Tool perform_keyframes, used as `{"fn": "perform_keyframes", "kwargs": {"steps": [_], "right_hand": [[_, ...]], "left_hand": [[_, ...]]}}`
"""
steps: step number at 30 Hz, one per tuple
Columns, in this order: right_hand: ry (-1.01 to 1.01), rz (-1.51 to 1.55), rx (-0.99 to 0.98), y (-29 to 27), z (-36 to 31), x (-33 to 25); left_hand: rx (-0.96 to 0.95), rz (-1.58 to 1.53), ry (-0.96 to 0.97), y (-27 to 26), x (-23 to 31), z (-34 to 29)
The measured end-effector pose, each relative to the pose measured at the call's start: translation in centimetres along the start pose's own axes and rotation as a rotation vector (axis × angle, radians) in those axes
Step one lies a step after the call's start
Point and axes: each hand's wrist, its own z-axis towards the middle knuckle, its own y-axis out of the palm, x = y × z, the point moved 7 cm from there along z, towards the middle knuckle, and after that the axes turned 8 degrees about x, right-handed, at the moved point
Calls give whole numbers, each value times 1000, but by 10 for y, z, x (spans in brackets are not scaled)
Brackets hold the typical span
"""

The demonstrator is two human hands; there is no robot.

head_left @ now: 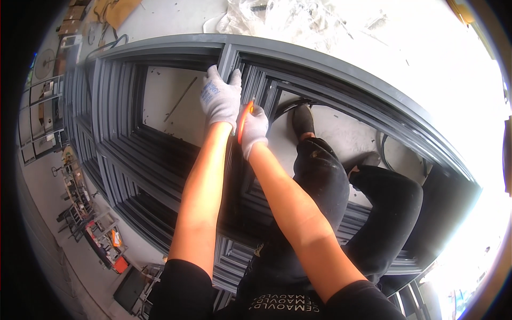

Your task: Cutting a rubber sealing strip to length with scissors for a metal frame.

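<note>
A stack of dark grey metal window frames (pixel 341 69) lies in front of me, nested one on another, with a dividing bar (pixel 228 53) across the top one. My left hand (pixel 220 98), in a pale grey glove, straddles that bar near its far end, fingers on the left side and thumb on the right. Just right of it and nearer to me, my right hand (pixel 253 128), gloved too, is closed round a slim orange tool (pixel 244 121). Its tip points away from me beside the bar; the exact kind cannot be made out.
Crumpled clear plastic sheeting (pixel 282 21) lies on the floor beyond the frames. My legs (pixel 325 181) are among the frames at right, one shoe (pixel 303 118) inside an opening. Black strip (pixel 385 146) coils nearby. Racks (pixel 45 114) and a tool-laden cart (pixel 104 240) stand left.
</note>
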Motion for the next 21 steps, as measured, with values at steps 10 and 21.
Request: {"fn": "perform_keyframes", "kwargs": {"steps": [10,21], "right_hand": [[-44,-102,26,2,14,7],[-109,-111,173,13,9,-12]], "left_hand": [[-132,82,78,5,6,16],[-21,167,122,11,17,17]]}}
